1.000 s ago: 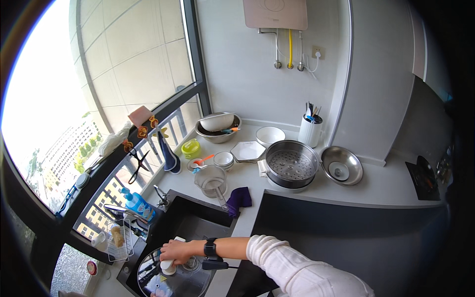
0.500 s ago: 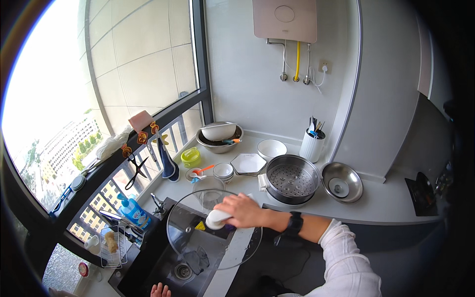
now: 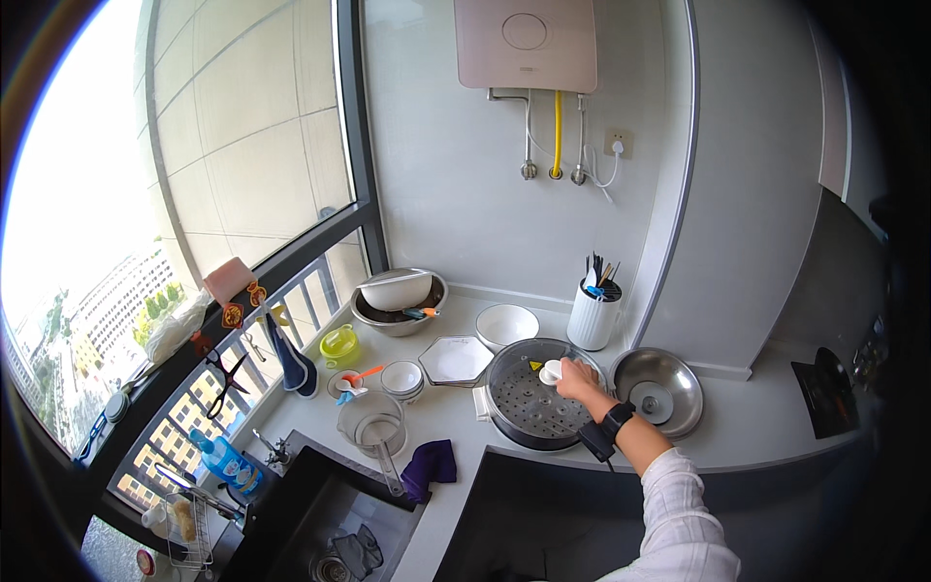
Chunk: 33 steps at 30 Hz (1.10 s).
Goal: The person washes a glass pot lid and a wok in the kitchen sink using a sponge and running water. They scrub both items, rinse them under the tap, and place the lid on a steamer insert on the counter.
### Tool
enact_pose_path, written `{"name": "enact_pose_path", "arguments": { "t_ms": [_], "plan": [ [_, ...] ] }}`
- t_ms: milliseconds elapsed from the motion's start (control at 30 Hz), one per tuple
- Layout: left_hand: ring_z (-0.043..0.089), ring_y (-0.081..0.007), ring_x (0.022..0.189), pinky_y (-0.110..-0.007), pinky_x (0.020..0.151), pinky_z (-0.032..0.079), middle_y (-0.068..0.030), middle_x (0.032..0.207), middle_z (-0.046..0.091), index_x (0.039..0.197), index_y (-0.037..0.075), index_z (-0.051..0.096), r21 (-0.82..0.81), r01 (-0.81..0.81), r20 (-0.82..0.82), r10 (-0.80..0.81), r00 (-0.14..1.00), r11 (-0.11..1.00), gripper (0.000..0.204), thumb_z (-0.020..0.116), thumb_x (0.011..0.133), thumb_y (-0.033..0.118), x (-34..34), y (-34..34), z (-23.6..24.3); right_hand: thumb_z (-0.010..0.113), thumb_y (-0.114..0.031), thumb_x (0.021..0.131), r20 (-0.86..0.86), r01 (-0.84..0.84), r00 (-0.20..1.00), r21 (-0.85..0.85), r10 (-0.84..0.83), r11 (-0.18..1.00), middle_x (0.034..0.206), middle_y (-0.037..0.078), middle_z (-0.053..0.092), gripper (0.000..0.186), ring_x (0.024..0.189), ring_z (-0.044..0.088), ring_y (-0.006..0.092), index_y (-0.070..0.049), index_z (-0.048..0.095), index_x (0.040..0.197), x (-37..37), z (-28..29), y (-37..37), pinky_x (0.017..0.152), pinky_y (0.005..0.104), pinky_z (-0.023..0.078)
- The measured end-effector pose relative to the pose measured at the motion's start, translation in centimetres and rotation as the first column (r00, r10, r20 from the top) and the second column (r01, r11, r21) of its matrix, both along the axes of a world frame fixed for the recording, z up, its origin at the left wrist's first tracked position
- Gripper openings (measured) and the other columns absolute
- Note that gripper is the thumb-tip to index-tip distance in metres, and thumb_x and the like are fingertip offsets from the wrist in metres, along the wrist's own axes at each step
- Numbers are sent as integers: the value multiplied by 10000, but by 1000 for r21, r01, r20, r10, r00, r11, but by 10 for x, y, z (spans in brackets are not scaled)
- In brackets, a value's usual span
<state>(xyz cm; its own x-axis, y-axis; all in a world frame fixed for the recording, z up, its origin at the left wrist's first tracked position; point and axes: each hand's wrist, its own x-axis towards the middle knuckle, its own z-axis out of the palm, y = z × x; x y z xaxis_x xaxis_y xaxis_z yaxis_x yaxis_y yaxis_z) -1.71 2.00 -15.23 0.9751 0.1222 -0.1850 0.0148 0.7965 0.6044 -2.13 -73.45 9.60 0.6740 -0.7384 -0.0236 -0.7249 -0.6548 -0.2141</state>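
My right hand (image 3: 579, 380) is closed around the white knob (image 3: 550, 372) of a round glass lid (image 3: 519, 400). The lid lies over a dark steamer pot (image 3: 535, 438), and the perforated steamer tray shows through the glass. Whether its rim sits fully on the pot I cannot tell. To the right of the pot is a steel bowl (image 3: 687, 393) with a small round item inside. A white hexagonal dish (image 3: 458, 359) and a round white bowl (image 3: 506, 326) stand at the pot's left and back. My left hand is out of sight.
A clear strainer-like bowl with a handle (image 3: 373, 423) and a purple cloth (image 3: 429, 469) lie beside the dark sink (image 3: 301, 495). Stacked small bowls (image 3: 401, 380), a green container (image 3: 339, 346), a large steel basin (image 3: 400, 325) and a white utensil holder (image 3: 593, 320) line the back.
My right hand has carried the glass lid from above the sink rightward onto the steamer pot. My left hand has left the picture. The view has shifted, uncovering the purple cloth.
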Motion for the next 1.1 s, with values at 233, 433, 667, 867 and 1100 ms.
{"name": "enact_pose_path", "arguments": {
  "t_ms": [233, 433, 667, 867, 1100],
  "plan": [
    [517, -335, 957, -407, 796, 471, -161, 1052, 521, 1080, 44, 464, -90, 69, -40, -73, 997, 994, 205, 354, 927, 125, 13, -28, 17, 651, -165, 724, -44, 100, 994, -15, -100, 995, 1162, 219, 511, 468, 1005, 580, 358, -39, 521, 1156, 10, -36, -26, 827, 459, 459],
    [548, -362, 1023, -431, 852, 479, -202, 1195, 518, 1254, -15, 384, 332, -67, -324, 180, 929, 941, 395, 402, 930, 210, 13, -72, 49, 675, -156, 712, -3, 145, 989, 4, -145, 989, 1186, 213, 495, 529, 1041, 563, 350, -55, 496, 1199, 20, -46, -25, 865, 458, 435],
    [501, -298, 1110, -402, 924, 441, -172, 1250, 487, 1280, 10, 395, 255, -43, -454, 158, 877, 966, 402, 449, 926, 194, 3, -95, 88, 678, -145, 705, 6, 176, 984, 15, -176, 984, 1189, 195, 484, 528, 1079, 528, 341, -53, 494, 1192, 18, -47, -19, 911, 456, 402],
    [514, -160, 544, -271, 481, 404, -12, 603, 495, 713, 136, 459, 365, -216, -487, 384, 785, 906, 266, 540, 879, 327, -5, -108, 103, 676, -164, 731, 474, -120, 844, -292, 252, 949, 1041, 139, 503, 370, 1027, 472, 315, -45, 535, 1052, 27, -21, 47, 867, 401, 398],
    [428, -116, 491, -248, 455, 354, 12, 578, 395, 705, 129, 394, 475, 19, -254, 117, 960, 880, 302, 441, 945, 307, 13, -98, 95, 665, -144, 779, 864, -888, 208, -30, 459, 459, 997, 123, 575, 311, 928, 591, 221, -22, 579, 1052, 90, -10, 287, 834, 301, 470]
  ]
}}
